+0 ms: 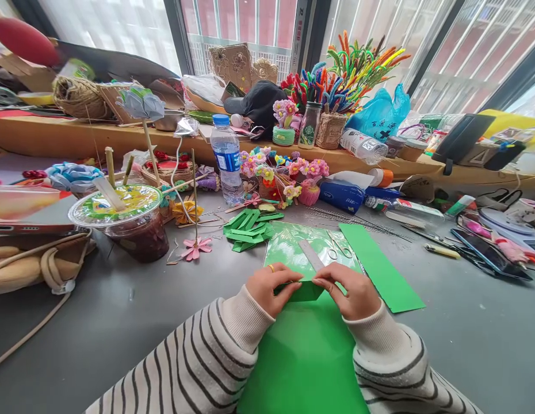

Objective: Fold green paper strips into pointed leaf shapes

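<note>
Between my two hands a green paper sheet (308,345) runs toward me, its far edge folded over. My left hand (274,287) pinches the fold's left end between thumb and fingers. At the right end, my right hand (350,290) pinches it the same way. Just beyond my fingers lies a clear plastic packet (289,244) over green paper, with a ruler (310,255) and scissors (339,250) on it. A long green paper strip (382,270) rests to the right of my right hand. Farther left sits a pile of cut green paper pieces (250,229).
A lidded drink cup (142,238) stands on the left, near a water bottle (227,167) and a pink paper flower (197,249). Craft flowers (289,172) line the back of the grey table (172,333). A phone (489,254) and cables lie at the right. Behind runs a cluttered wooden ledge (190,150).
</note>
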`<state>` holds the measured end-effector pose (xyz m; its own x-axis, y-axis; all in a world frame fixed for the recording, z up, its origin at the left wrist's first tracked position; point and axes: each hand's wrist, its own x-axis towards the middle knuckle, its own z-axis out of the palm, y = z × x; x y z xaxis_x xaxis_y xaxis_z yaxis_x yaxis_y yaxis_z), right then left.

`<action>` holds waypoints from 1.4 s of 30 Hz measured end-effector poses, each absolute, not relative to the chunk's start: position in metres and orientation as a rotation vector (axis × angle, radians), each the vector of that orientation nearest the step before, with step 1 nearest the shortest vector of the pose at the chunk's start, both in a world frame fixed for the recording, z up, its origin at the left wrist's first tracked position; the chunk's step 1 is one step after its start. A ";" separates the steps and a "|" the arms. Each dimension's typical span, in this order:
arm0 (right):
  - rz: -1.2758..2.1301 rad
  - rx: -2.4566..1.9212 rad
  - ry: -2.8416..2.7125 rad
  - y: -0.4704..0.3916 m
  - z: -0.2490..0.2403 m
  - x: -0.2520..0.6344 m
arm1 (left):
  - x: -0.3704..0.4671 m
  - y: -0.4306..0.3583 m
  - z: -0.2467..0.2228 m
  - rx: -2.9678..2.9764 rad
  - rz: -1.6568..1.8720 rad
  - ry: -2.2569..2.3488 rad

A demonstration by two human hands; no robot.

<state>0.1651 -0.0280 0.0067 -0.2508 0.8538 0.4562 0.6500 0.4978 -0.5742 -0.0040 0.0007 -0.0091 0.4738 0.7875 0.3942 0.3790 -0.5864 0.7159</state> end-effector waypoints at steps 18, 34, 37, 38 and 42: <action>0.735 -1.345 -1.733 -0.033 0.008 0.147 | 0.000 0.003 0.001 1.174 1.129 1.068; 0.986 -1.387 -1.417 -0.034 -0.002 0.153 | 0.001 -0.002 0.006 1.146 0.848 0.984; 1.113 -1.343 -1.281 -0.035 0.002 0.152 | 0.002 -0.003 0.006 1.098 0.900 1.021; 1.147 -1.325 -1.248 -0.035 0.003 0.151 | 0.002 -0.003 0.006 1.091 0.915 1.027; 1.191 -1.302 -1.166 -0.035 0.005 0.151 | 0.002 -0.004 0.006 1.124 0.895 1.012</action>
<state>0.1509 -0.0351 0.0053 0.0575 0.9969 -0.0546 0.0334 -0.0565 -0.9978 0.0016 -0.0039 0.0061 0.2990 0.9372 -0.1798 -0.0641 0.2077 0.9761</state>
